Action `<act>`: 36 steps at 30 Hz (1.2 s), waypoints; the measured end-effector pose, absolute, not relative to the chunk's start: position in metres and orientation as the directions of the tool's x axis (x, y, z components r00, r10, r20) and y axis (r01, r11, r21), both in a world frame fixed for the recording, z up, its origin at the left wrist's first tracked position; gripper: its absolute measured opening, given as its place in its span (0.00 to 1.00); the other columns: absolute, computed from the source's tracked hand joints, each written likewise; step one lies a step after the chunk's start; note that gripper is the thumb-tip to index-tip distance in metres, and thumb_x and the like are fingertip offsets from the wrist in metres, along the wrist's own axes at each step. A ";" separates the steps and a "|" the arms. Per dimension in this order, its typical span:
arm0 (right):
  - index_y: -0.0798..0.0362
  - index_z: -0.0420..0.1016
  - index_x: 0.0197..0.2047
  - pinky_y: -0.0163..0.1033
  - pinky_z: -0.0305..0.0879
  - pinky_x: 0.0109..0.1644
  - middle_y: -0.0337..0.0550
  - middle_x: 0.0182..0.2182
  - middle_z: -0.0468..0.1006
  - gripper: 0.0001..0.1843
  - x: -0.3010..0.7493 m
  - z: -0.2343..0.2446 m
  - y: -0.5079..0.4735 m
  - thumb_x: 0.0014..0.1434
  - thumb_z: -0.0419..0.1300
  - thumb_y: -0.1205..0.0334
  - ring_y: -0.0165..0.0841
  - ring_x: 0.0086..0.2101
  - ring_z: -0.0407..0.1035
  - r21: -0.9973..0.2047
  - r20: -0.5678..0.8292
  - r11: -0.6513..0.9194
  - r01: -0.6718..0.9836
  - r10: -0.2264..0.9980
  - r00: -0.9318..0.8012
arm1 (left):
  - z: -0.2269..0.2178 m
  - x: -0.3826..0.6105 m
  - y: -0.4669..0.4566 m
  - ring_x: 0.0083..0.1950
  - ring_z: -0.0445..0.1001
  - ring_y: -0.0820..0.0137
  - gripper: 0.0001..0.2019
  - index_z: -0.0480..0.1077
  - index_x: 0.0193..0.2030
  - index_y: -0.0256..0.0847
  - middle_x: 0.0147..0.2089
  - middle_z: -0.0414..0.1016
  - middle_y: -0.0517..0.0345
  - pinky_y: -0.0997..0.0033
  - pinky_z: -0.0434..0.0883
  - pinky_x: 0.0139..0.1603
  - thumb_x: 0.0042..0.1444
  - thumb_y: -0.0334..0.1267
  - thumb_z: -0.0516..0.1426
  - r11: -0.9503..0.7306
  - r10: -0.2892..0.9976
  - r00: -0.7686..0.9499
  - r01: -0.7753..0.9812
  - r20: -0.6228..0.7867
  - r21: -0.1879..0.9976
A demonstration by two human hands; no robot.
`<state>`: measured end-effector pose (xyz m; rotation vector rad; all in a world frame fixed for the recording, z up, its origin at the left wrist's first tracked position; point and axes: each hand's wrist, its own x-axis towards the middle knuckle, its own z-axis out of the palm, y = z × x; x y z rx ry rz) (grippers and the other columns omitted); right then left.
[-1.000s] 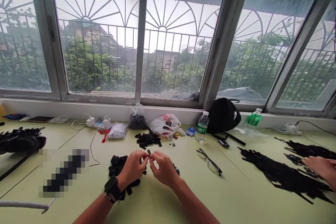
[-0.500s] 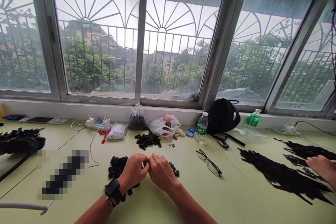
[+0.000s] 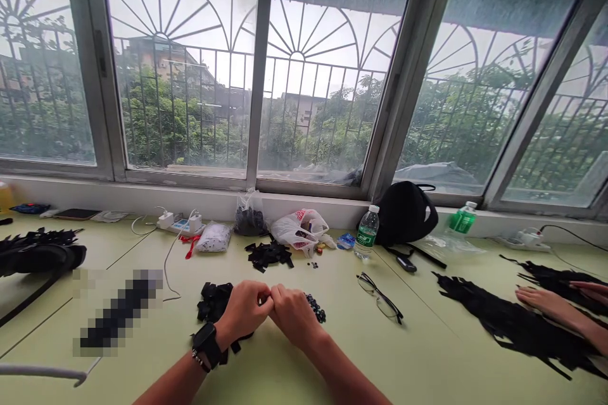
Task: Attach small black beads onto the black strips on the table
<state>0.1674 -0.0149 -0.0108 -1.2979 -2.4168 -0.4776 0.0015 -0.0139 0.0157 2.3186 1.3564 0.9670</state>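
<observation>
Hands pinched together over black strips

Your left hand [image 3: 244,311] and right hand [image 3: 293,316] are curled in, fingertips [image 3: 270,298] meeting above the pale green table [image 3: 408,354]. Anything pinched there is hidden, so you cannot tell what they hold, if anything. Black fabric strips [image 3: 211,302] lie heaped against the left hand, dark beads [image 3: 314,307] just beside the right. Strips look light, soft and floppy, so take one by its end between finger and thumb. Beads look small and may roll. Material is hard to confirm from here. Another person's hand [image 3: 546,304] rests on black fringe [image 3: 513,329] at far right
</observation>
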 end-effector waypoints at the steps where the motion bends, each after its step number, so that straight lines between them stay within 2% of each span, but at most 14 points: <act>1: 0.53 0.70 0.38 0.38 0.57 0.29 0.44 0.31 0.76 0.05 0.167 -0.010 -0.015 0.67 0.58 0.68 0.36 0.28 0.69 0.122 0.458 0.523 0.843 0.724 -0.516 | 0.015 0.001 -0.013 0.26 0.56 0.73 0.12 0.66 0.20 0.40 0.20 0.62 0.65 0.70 0.47 0.28 0.54 0.37 0.55 -0.514 0.854 0.329 0.649 0.402 0.561; 5: 0.53 0.70 0.38 0.38 0.56 0.30 0.44 0.32 0.76 0.07 0.169 -0.007 -0.018 0.68 0.55 0.69 0.35 0.28 0.69 0.091 0.449 0.531 0.843 0.733 -0.510 | 0.012 -0.001 -0.011 0.26 0.59 0.74 0.11 0.68 0.21 0.39 0.21 0.65 0.64 0.72 0.50 0.28 0.53 0.37 0.55 -0.502 0.865 0.326 0.601 0.382 0.622; 8: 0.53 0.69 0.39 0.37 0.57 0.32 0.44 0.33 0.76 0.10 0.171 -0.008 -0.020 0.71 0.49 0.66 0.35 0.29 0.69 0.000 0.487 0.559 0.829 0.724 -0.489 | 0.012 -0.001 -0.010 0.27 0.63 0.73 0.10 0.70 0.24 0.40 0.23 0.69 0.63 0.73 0.54 0.29 0.55 0.37 0.55 -0.503 0.864 0.320 0.576 0.388 0.645; 14: 0.51 0.69 0.38 0.36 0.58 0.35 0.42 0.32 0.74 0.15 0.173 -0.008 -0.014 0.74 0.44 0.65 0.33 0.30 0.68 -0.319 0.593 0.549 0.773 0.751 -0.289 | 0.012 0.001 -0.005 0.31 0.70 0.69 0.17 0.69 0.30 0.42 0.28 0.73 0.60 0.72 0.60 0.33 0.67 0.45 0.49 -0.463 0.877 0.191 0.583 0.442 0.668; 18: 0.51 0.76 0.43 0.36 0.64 0.40 0.44 0.36 0.75 0.15 0.176 -0.003 -0.010 0.74 0.48 0.62 0.35 0.35 0.71 -0.527 0.636 0.619 0.582 0.742 -0.213 | 0.009 0.001 -0.001 0.29 0.69 0.69 0.22 0.70 0.32 0.42 0.26 0.71 0.61 0.72 0.59 0.32 0.71 0.51 0.45 -0.422 0.891 0.120 0.575 0.438 0.701; 21: 0.51 0.80 0.45 0.36 0.65 0.37 0.44 0.34 0.75 0.14 0.174 -0.002 -0.011 0.72 0.53 0.58 0.34 0.33 0.70 -0.617 0.617 0.615 0.491 0.765 -0.183 | 0.005 0.000 0.002 0.27 0.67 0.69 0.24 0.72 0.32 0.42 0.24 0.69 0.62 0.73 0.58 0.30 0.70 0.54 0.46 -0.410 0.897 0.102 0.558 0.430 0.722; 24: 0.51 0.81 0.42 0.37 0.64 0.35 0.42 0.32 0.74 0.13 0.170 -0.004 -0.012 0.70 0.57 0.54 0.33 0.31 0.68 -0.645 0.595 0.602 0.470 0.782 -0.185 | 0.002 0.000 0.004 0.26 0.65 0.70 0.25 0.71 0.30 0.41 0.24 0.69 0.62 0.73 0.57 0.29 0.69 0.55 0.48 -0.417 0.895 0.108 0.550 0.434 0.724; 30: 0.52 0.80 0.35 0.36 0.61 0.32 0.41 0.29 0.71 0.17 0.166 -0.007 -0.016 0.70 0.57 0.53 0.31 0.27 0.63 -0.607 0.637 0.605 0.515 0.758 -0.141 | -0.001 0.002 0.005 0.26 0.62 0.71 0.25 0.64 0.27 0.41 0.24 0.67 0.63 0.73 0.54 0.29 0.70 0.55 0.47 -0.423 0.891 0.090 0.517 0.444 0.744; 36: 0.52 0.81 0.40 0.37 0.63 0.35 0.40 0.30 0.71 0.14 0.165 -0.001 -0.018 0.70 0.57 0.54 0.32 0.29 0.66 -0.637 0.616 0.639 0.430 0.758 -0.214 | -0.002 0.002 0.007 0.26 0.57 0.72 0.26 0.59 0.25 0.42 0.23 0.62 0.64 0.72 0.52 0.28 0.70 0.57 0.46 -0.434 0.888 0.089 0.486 0.452 0.758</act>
